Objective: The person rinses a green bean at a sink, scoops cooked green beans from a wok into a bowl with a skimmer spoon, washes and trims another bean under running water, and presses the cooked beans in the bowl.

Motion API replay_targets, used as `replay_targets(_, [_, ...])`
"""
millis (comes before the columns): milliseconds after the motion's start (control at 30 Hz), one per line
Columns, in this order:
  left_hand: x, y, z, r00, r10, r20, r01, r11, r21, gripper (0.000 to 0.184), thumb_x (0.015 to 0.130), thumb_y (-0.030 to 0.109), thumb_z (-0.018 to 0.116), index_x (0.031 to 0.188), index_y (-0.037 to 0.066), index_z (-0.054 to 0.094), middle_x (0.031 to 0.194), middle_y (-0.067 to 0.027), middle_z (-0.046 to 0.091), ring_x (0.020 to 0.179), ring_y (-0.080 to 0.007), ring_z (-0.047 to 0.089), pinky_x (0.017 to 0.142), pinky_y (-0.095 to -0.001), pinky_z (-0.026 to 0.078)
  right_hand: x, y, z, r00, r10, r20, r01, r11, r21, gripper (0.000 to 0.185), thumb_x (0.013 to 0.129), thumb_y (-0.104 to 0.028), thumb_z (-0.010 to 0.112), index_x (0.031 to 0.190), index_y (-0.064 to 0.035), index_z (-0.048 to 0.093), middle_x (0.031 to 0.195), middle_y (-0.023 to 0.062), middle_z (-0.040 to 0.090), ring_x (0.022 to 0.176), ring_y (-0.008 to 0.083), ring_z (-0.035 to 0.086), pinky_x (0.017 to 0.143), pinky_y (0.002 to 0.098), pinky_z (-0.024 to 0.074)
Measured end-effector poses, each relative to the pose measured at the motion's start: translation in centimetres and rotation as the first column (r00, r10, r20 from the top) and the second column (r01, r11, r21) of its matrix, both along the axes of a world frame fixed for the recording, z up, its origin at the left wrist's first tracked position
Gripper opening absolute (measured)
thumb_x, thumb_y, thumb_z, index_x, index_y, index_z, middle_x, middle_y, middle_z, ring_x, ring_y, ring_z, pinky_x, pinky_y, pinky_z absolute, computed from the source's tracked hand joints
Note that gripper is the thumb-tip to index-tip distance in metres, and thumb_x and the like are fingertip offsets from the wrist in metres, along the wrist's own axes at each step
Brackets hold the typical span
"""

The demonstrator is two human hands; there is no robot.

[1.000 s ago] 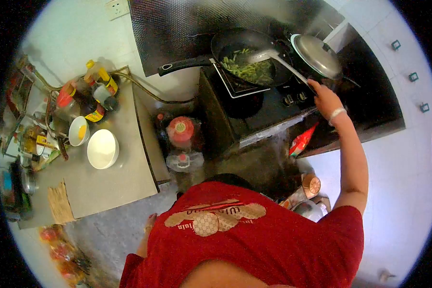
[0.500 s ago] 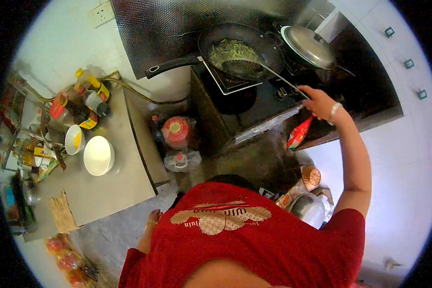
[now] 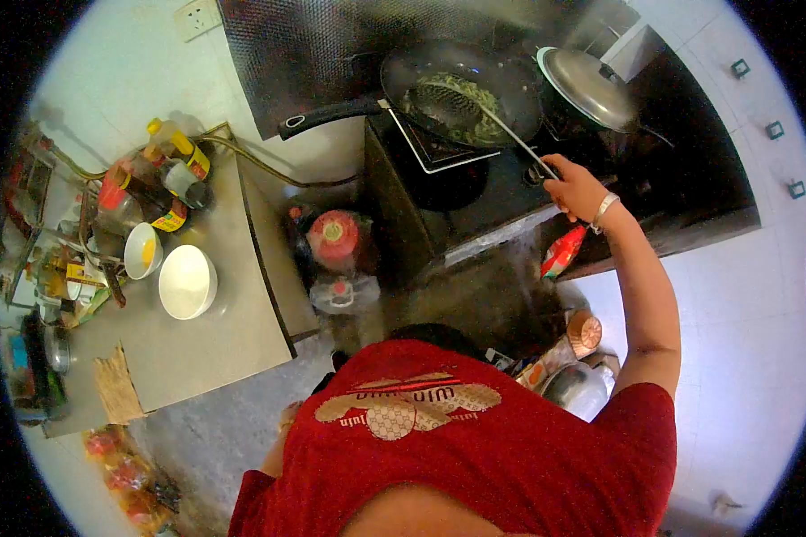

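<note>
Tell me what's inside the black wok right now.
The black wok holds cut green vegetables, with the head of the metal spatula over some of them. Whatever lies directly beneath that head is covered.

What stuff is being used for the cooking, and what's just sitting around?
Used for cooking:
- right hand, holding the spatula
- black pan
- chopped greens in the pan

Seems to be just sitting around right now:
- big white bowl
- small bowl beside it
- yellow-capped bottle
- red packet
- metal lid
</note>
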State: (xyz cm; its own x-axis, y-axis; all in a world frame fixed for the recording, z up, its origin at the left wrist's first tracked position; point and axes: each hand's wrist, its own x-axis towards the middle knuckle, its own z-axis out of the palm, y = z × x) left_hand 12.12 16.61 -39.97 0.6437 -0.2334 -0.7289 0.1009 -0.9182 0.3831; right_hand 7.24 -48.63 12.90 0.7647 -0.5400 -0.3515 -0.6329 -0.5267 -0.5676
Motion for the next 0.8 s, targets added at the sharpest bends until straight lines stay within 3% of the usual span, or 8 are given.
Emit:
replay_targets(133, [0.4, -1.0, 0.1, 0.971, 0.23, -0.068, -0.22, 0.967, 0.125, 0.036, 0.086, 0.038, 0.046, 0.101, 0.009, 0.062, 0.103, -0.0104, 0.063, 0.095, -0.0266, 0.059, 0.078, -0.0364, 0.046, -0.6, -3.4, -1.3, 0.982, -0.111, 0.152, 0.113, 0.994, 0.0, 0.042, 0.084, -0.014, 0.049, 0.124, -0.0053, 0.038, 0.063, 0.0035, 0.047, 0.044, 0.0105, 0.045, 0.036, 0.0247, 0.0381])
replay_targets(433, [1.5, -0.2, -5.3, 0.993, 0.092, -0.067, -0.111, 0.912, -0.395, 0.028, 0.086, 0.027, 0.052, 0.098, 0.002, 0.058, 0.078, -0.0058, 0.065, 0.07, -0.0119, 0.061, 0.065, -0.0229, 0.047, 2.0, -12.4, -4.8, 0.991, -0.128, 0.033, 0.127, 0.853, -0.507, 0.029, 0.086, -0.021, 0.047, 0.105, 0.001, 0.043, 0.093, 0.0288, 0.058, 0.072, 0.0447, 0.057, 0.062, 0.0466, 0.0477])
replay_targets(500, [1.7, -1.3, -3.8, 0.613, 0.573, -0.543, -0.768, 0.595, -0.239, 0.026, 0.086, 0.023, 0.054, 0.1, 0.001, 0.054, 0.077, -0.0049, 0.065, 0.066, -0.0128, 0.06, 0.065, -0.0247, 0.048, 2.4, -12.8, -5.8, 0.986, -0.166, 0.005, 0.146, 0.857, -0.494, 0.027, 0.087, -0.019, 0.043, 0.108, -0.0024, 0.041, 0.069, 0.0161, 0.053, 0.044, 0.0233, 0.052, 0.038, 0.0354, 0.0427])
replay_targets(567, [1.5, -1.7, -2.7, 0.63, 0.596, -0.498, -0.756, 0.617, -0.218, 0.027, 0.086, 0.025, 0.053, 0.098, 0.001, 0.055, 0.077, -0.0056, 0.065, 0.067, -0.0127, 0.06, 0.065, -0.0249, 0.048, 2.7, -10.5, -6.2, 0.93, 0.187, -0.317, -0.292, 0.9, -0.325, 0.017, 0.088, -0.014, 0.04, 0.084, 0.0012, 0.047, 0.07, 0.0188, 0.055, 0.053, 0.0308, 0.058, 0.048, 0.0404, 0.0505])
replay_targets(633, [1.4, -1.3, -3.5, 0.646, 0.617, -0.45, -0.745, 0.638, -0.194, 0.028, 0.086, 0.026, 0.053, 0.097, 0.001, 0.055, 0.078, -0.0063, 0.065, 0.068, -0.0127, 0.06, 0.065, -0.0252, 0.048, 3.4, -8.6, -6.4, 0.986, 0.155, -0.065, -0.149, 0.985, 0.092, 0.021, 0.089, -0.011, 0.038, 0.075, 0.0021, 0.046, 0.063, 0.0121, 0.047, 0.046, 0.0236, 0.055, 0.038, 0.037, 0.0475])
replay_targets(733, [1.2, -0.2, -5.0, 0.793, 0.458, -0.402, -0.573, 0.786, -0.234, 0.031, 0.086, 0.031, 0.052, 0.096, 0.002, 0.055, 0.077, -0.008, 0.065, 0.073, -0.0157, 0.062, 0.069, -0.0298, 0.048, 4.8, -5.1, -4.6, 0.952, -0.3, -0.055, 0.236, 0.613, 0.754, 0.017, 0.09, -0.017, 0.04, 0.091, -0.0006, 0.045, 0.068, 0.0069, 0.045, 0.045, 0.0124, 0.044, 0.034, 0.0262, 0.0374])
replay_targets(767, [0.8, 0.1, -4.6, 0.997, 0.056, -0.062, -0.068, 0.974, -0.216, 0.032, 0.086, 0.033, 0.051, 0.096, 0.003, 0.055, 0.082, -0.0093, 0.065, 0.076, -0.0194, 0.062, 0.07, -0.0326, 0.048, 5.0, -4.5, -4.3, 0.867, -0.459, -0.196, 0.314, 0.197, 0.929, 0.022, 0.091, -0.02, 0.042, 0.103, -0.0027, 0.045, 0.071, 0.0044, 0.044, 0.045, 0.0074, 0.037, 0.035, 0.02, 0.0322])
replay_targets(800, [0.9, 0.1, -4.4, 0.88, -0.413, 0.234, 0.429, 0.903, -0.021, 0.033, 0.085, 0.034, 0.05, 0.096, 0.003, 0.056, 0.086, -0.0105, 0.066, 0.079, -0.0231, 0.062, 0.072, -0.0354, 0.048, 4.9, -3.9, -4.1, 0.863, -0.468, -0.19, 0.238, 0.046, 0.97, 0.022, 0.09, -0.019, 0.041, 0.099, 0.0006, 0.045, 0.069, 0.003, 0.044, 0.045, 0.0075, 0.036, 0.035, 0.0203, 0.0323])
